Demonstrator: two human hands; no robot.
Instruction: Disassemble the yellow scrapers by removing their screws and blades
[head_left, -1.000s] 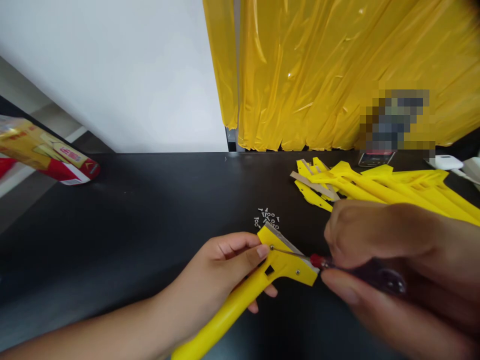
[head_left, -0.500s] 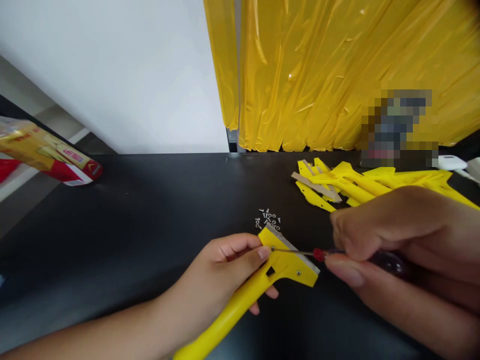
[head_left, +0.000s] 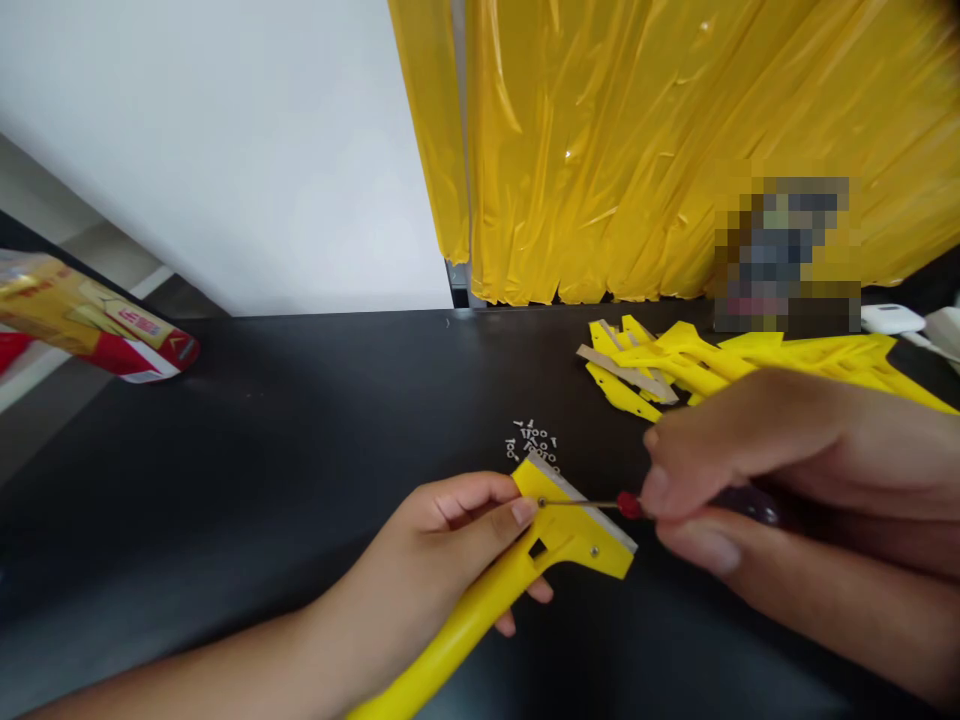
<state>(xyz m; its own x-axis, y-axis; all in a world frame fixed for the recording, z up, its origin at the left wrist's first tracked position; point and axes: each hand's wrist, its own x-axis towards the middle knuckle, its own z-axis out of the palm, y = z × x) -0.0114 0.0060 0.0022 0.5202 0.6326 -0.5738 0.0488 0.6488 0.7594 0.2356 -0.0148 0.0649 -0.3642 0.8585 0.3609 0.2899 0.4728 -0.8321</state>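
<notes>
A yellow scraper (head_left: 480, 610) with a metal blade along its head lies in my left hand (head_left: 450, 540), whose thumb presses beside a screw (head_left: 541, 502) in the head. A second screw (head_left: 595, 551) sits farther along the same head. My right hand (head_left: 795, 480) grips the dark handle of a screwdriver (head_left: 577, 504) with a red collar. The shaft runs across the scraper, its tip at the screw by my left thumb. Just beyond the blade, several small screws and nuts (head_left: 534, 437) are scattered on the black table (head_left: 315, 420).
Yellow scraper parts (head_left: 720, 365) are piled at the back right, partly behind my right hand. A red and yellow packet (head_left: 97, 315) lies at the left edge. Yellow plastic sheeting (head_left: 600, 150) hangs behind the table. A white device (head_left: 892, 319) rests at the far right.
The view has shifted slightly. My right fingers have changed their hold on the screwdriver handle, while its tip stays at the same screw. My left hand keeps the scraper in the same hold.
</notes>
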